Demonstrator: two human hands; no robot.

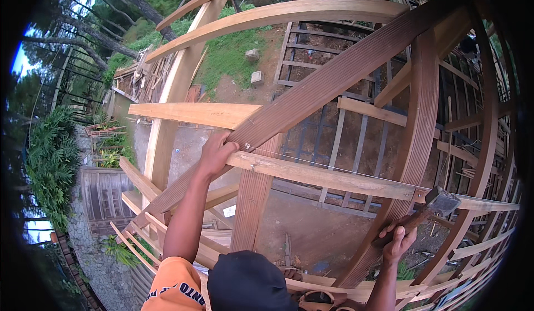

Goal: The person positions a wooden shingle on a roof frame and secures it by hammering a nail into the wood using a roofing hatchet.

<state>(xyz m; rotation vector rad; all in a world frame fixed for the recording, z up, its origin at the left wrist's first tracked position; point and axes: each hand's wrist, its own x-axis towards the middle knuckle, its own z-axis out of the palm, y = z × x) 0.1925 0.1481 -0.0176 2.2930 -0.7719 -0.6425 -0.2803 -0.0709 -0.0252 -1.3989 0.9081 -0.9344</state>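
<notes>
My left hand point(216, 154) grips the dark grooved diagonal beam point(328, 88), its thumb by the left end of a paler wooden batten point(317, 175). The undersides of its fingers are hidden. Just right of the thumb, a small nail point(248, 146) stands up, and a thin white string runs from it above the batten toward the right. In my right hand point(399, 241) is a hammer point(442, 201), held by its wooden handle. The square dark head is raised near the batten's right part, where the batten crosses an upright grooved beam point(414, 122).
A dark cap point(250, 283) and my orange sleeve point(177, 280) fill the lower edge. Pale rafters point(278, 12) curve across the top. Far below lie a dirt floor point(300, 222), a dark metal grid point(311, 50), and grass point(228, 61). A stone wall point(105, 266) stands left.
</notes>
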